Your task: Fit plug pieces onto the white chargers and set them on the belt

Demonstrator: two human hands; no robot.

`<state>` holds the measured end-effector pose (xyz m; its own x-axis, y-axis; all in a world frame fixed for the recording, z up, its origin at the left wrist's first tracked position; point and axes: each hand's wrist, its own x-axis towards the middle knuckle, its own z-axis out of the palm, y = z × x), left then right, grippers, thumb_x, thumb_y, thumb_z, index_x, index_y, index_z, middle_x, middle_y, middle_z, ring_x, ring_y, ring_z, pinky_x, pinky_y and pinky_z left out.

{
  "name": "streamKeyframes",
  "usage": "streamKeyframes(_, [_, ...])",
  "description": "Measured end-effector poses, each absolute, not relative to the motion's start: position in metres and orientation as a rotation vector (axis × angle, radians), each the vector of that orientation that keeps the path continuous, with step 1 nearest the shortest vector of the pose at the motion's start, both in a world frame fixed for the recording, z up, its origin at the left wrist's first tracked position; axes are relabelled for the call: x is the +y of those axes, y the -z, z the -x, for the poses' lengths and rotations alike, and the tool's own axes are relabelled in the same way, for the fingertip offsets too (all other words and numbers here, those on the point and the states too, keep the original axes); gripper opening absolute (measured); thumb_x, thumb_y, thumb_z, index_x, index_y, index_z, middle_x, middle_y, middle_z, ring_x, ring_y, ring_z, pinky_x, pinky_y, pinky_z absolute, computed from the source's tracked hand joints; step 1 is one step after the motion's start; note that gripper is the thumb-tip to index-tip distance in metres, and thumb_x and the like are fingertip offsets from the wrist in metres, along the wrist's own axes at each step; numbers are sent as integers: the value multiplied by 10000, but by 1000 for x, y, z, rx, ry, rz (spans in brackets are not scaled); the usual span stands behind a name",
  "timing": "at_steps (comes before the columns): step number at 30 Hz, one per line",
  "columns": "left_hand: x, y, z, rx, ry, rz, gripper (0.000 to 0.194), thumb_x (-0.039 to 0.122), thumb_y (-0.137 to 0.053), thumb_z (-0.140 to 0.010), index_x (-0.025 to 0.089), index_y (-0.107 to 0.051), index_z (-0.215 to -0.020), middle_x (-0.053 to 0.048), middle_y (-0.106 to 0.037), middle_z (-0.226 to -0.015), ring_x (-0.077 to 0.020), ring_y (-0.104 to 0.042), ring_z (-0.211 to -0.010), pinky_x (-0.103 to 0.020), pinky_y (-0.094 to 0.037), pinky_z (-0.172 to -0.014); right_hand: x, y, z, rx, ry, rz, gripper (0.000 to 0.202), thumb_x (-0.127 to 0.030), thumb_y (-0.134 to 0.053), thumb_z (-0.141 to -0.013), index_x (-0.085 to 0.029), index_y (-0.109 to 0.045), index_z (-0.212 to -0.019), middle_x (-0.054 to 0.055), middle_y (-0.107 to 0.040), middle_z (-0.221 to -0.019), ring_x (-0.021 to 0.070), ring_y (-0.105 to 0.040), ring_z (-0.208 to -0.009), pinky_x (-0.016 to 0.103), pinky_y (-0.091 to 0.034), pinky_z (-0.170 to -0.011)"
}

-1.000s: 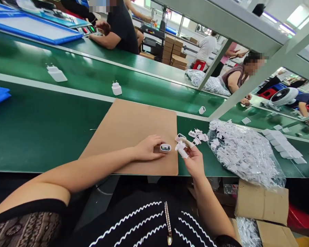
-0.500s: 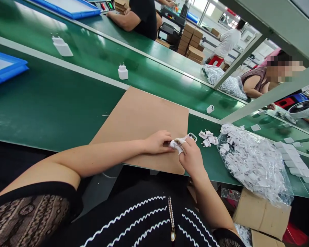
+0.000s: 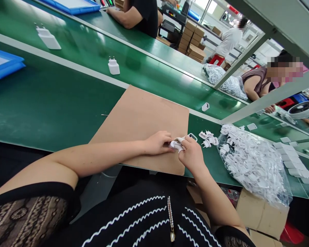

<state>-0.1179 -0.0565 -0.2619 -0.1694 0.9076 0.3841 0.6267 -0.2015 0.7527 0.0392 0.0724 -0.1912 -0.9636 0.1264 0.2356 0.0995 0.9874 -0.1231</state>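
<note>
Caught hand to hand over a tan cardboard sheet (image 3: 144,115) on a green bench (image 3: 54,109), as seen in the head view, the only one available. Gripping a small white piece (image 3: 177,146) near the sheet's right edge: held with the left hand (image 3: 157,142) in a narrow curl of thumb and fingers, and pinched just as narrowly from the opposite side with the right hand (image 3: 193,154). Too hidden by fingers to read as one part or two, joined or apart. Probably mid-step, judging by the double grip.

Showing, on the green strip (image 3: 154,77) beyond the bench, a white plug (image 3: 48,38) at far left and a second plug (image 3: 114,67) nearer the sheet, both with pins and body together, so apparently done. Showing as well, farther right on that strip, a white case (image 3: 205,107) with a dark end in view; impossible to tell whether complete.

Left to work through, apparently: plenty, to judge from an open-ended housing (image 3: 193,137) just beyond the right hand, a cluster of loose pinned caps (image 3: 208,139) near it, a clear bag (image 3: 252,171) packed with white parts, and overlapping white pieces (image 3: 295,161) laid out past the bag.
</note>
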Motion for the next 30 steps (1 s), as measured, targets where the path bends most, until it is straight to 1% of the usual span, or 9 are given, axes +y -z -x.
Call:
streamKeyframes(10, [-56,256,119,1706,-1306,-1731,291,461,-708,-910,182,-715,-828,-63,-667,-878,-203,-602,-821,-338,-449,-788,68,183,-37,-2908,36,80,266,7,-527,-763,-204,-666,-849,57,-615,-826,221,-515,-783,336,-332,-648])
streamKeyframes(13, [-56,255,121,1660,-1315,-1682,287,461,-722,-895,183,-718,-827,-52,-643,-863,-196,-598,-817,-324,-458,-768,74,183,-35,-2934,28,62,239,0,-551,-746,-207,-661,-787,52,-617,-809,211,-522,-775,330,-312,-616])
streamKeyframes(16, [-55,255,121,1663,-1327,-1592,297,481,-748,-873,185,-733,-861,-44,-631,-871,-191,-602,-812,-319,-472,-756,78,186,-33,-2942,-69,128,272,2,-563,-715,-210,-702,-813,52,-638,-818,216,-560,-793,319,-342,-605])
streamKeyframes(18, [-55,255,119,1680,-1333,-1541,311,497,-763,-855,189,-744,-888,-37,-627,-866,-188,-607,-802,-317,-481,-748,77,191,-35,-2900,-217,206,326,-6,-567,-731,-218,-742,-907,52,-667,-848,222,-598,-827,307,-403,-636])
streamKeyframes(20, [-56,255,115,1701,-1333,-1503,323,510,-772,-843,192,-753,-899,-35,-629,-869,-184,-614,-795,-315,-490,-746,77,199,-41,-2791,-473,266,395,-63,-591,-805,-246,-747,-1118,42,-711,-918,223,-642,-892,303,-484,-726])
streamKeyframes(22, [-58,254,111,1715,-1326,-1454,336,518,-787,-825,194,-761,-911,-39,-640,-893,-184,-626,-801,-314,-501,-753,82,208,-51,-2596,-774,308,477,-184,-612,-901,-282,-644,-1367,37,-741,-1036,220,-674,-964,332,-535,-856])
streamKeyframes(24, [-61,250,110,1725,-1310,-1385,354,524,-811,-796,193,-761,-910,-38,-653,-904,-179,-630,-787,-308,-506,-739,96,218,-66,-2367,-913,405,497,-307,-591,-966,-280,-565,-1462,63,-733,-1135,228,-683,-997,385,-548,-927])
streamKeyframes(27, [-58,240,123,1762,-1327,-1322,371,530,-829,-760,197,-758,-908,-32,-683,-901,-171,-623,-762,-290,-501,-698,131,235,-92,-2204,-604,716,392,-382,-557,-970,-191,-691,-1285,149,-690,-1118,307,-638,-1034,493,-533,-936])
streamKeyframes(30, [-36,229,161,1918,-1404,-1323,389,538,-809,-758,203,-770,-951,-38,-718,-956,-184,-632,-804,-288,-503,-715,165,253,-111,-2273,-215,1004,339,-363,-578,-904,-129,-741,-1087,222,-625,-1123,398,-558,-1095,588,-488,-940])
